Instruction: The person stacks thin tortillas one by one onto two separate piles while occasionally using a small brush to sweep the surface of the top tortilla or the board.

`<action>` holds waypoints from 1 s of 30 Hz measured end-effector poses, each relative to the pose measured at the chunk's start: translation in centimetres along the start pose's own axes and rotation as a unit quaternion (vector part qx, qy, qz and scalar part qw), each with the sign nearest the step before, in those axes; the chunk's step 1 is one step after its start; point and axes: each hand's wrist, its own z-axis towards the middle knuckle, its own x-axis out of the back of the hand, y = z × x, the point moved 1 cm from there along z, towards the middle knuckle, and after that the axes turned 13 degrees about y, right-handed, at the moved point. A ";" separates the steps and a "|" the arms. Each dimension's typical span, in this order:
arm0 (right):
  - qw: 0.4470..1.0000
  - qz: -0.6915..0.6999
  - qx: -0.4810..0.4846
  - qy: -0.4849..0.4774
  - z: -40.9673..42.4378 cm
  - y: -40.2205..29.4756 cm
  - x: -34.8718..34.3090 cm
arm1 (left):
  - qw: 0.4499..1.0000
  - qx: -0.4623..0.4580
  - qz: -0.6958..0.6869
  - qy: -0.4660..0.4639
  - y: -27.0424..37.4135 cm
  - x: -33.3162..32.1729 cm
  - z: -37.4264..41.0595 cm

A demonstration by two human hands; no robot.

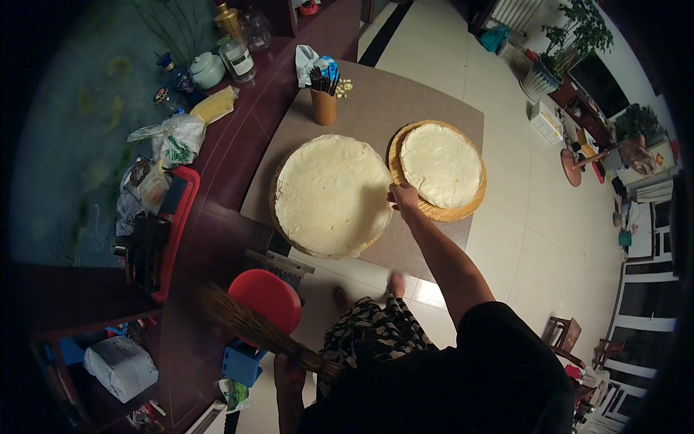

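Observation:
My left hand (288, 370) is low in the view, dim, wrapped around a straw hand broom (255, 325). The bristles point up and left and are blurred at the tip. Past the broom, on the table, my right hand (404, 198) grips the left rim of a smaller round slatted tray (396, 157). On that tray lies a round of pale flatbread or thin dough sheets (442, 165). Just left of my right hand, a larger pale round stack (331, 195) covers most of a second round tray (275, 222). A shadow falls across its right side.
A bamboo holder (324, 107) of dark chopsticks stands near peeled garlic cloves (344, 88) on the brown table (368, 87). A red stool (271, 298) is near my legs. Left is a dark red counter (227, 157) with jars, bags and a red tray (184, 200).

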 end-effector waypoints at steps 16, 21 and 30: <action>0.941 -0.181 0.285 -0.001 3.3 -3.4 -1.0 | 0.999 -0.012 0.033 0.024 -0.3 -0.9 0.5; 0.933 -0.225 0.270 0.081 5.0 -4.4 -3.8 | 0.913 -0.085 0.394 0.063 0.0 2.9 0.5; 0.927 -0.292 0.197 0.127 9.4 -4.0 -5.5 | 0.978 -0.016 0.194 0.080 -0.5 1.2 0.3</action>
